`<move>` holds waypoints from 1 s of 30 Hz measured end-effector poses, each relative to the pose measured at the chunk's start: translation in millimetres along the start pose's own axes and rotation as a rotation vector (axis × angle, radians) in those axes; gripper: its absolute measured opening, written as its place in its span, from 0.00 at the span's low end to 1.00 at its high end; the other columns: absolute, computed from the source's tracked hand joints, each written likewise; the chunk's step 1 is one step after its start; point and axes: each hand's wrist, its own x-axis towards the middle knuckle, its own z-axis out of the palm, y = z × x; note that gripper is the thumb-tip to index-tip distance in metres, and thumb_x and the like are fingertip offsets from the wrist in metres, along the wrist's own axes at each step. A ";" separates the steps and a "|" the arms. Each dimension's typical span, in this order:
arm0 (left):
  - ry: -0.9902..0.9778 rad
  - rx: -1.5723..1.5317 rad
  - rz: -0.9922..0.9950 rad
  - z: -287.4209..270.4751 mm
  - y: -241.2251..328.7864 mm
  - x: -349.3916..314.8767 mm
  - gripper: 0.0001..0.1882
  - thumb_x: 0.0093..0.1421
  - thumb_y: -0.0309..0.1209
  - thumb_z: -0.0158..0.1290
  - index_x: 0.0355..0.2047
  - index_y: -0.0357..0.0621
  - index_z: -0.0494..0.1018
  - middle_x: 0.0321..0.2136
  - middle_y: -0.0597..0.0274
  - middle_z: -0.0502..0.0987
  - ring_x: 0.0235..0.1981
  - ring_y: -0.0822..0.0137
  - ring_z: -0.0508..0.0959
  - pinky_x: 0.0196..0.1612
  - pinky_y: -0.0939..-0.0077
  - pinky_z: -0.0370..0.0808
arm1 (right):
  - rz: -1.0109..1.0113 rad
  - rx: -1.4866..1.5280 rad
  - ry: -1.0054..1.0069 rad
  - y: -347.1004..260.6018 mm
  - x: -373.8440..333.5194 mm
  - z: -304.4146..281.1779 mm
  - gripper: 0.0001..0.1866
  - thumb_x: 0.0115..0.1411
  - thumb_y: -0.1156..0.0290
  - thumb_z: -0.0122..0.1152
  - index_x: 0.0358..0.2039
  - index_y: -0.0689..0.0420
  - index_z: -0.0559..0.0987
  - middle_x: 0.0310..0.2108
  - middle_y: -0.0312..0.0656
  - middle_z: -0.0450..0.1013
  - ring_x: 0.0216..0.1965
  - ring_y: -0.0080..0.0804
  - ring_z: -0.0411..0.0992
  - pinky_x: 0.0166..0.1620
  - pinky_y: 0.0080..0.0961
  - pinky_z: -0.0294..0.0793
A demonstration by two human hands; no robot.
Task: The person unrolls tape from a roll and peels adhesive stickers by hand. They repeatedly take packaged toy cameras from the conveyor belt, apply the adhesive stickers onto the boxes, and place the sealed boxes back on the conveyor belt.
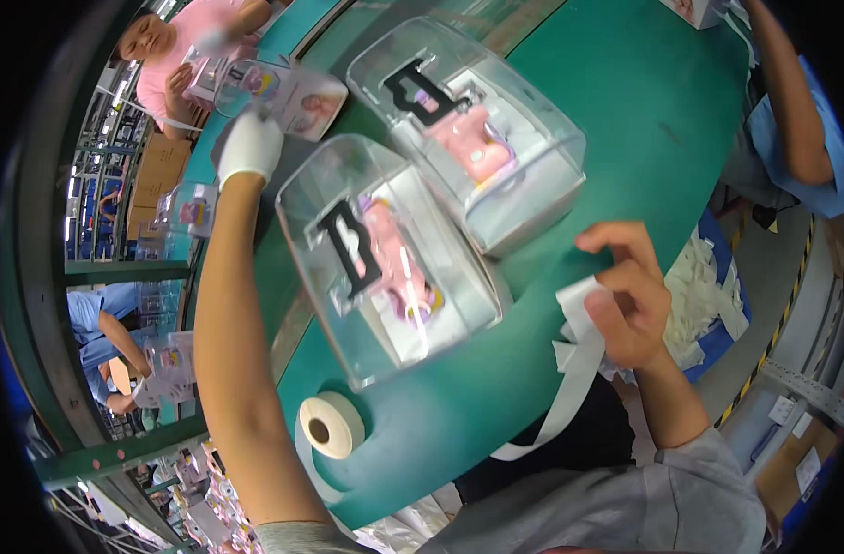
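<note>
My left hand (251, 150), in a white glove, reaches to the far left beside a clear-domed toy package (316, 109). Its fingers are blurred, so whether they grip the package cannot be made out. In my bare right hand (636, 309), a white paper strip (577, 374) is pinched between thumb and fingers and trails down over the table's near edge. Between my arms lie two clear plastic toy packages, a nearer one (394, 268) and a farther one (477, 138). Each holds a pink toy with purple parts and a black piece on a white card.
A roll of cream labels (331, 425) sits on the green table (625, 111) near my left forearm. Right of the table, a blue bin (704, 295) holds discarded white strips. Co-workers handle packages at upper left and far left; another person's arm (791, 111) enters at upper right.
</note>
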 end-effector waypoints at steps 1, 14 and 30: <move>0.021 -0.071 0.103 -6.6 -18.5 -13.1 0.18 0.62 0.43 0.53 0.46 0.47 0.79 0.38 0.43 0.82 0.42 0.43 0.82 0.46 0.55 0.77 | -0.004 0.012 -0.007 -1.7 2.4 1.4 0.07 0.58 0.74 0.65 0.28 0.62 0.76 0.52 0.56 0.71 0.50 0.41 0.69 0.53 0.35 0.66; 0.060 0.021 0.470 -146.4 37.6 -300.3 0.06 0.58 0.31 0.57 0.33 0.46 0.72 0.12 0.53 0.71 0.16 0.49 0.77 0.21 0.54 0.71 | 0.025 0.115 -0.033 -8.9 -6.2 -3.5 0.07 0.67 0.75 0.57 0.31 0.61 0.75 0.44 0.42 0.70 0.43 0.28 0.66 0.48 0.24 0.64; 0.084 -1.615 -0.130 -151.8 156.3 -493.1 0.12 0.56 0.20 0.63 0.41 0.39 0.77 0.38 0.57 0.79 0.35 0.69 0.76 0.41 0.77 0.72 | 0.067 0.422 -0.461 -140.1 -86.2 61.9 0.03 0.62 0.77 0.65 0.34 0.63 0.80 0.30 0.43 0.75 0.30 0.27 0.69 0.34 0.24 0.66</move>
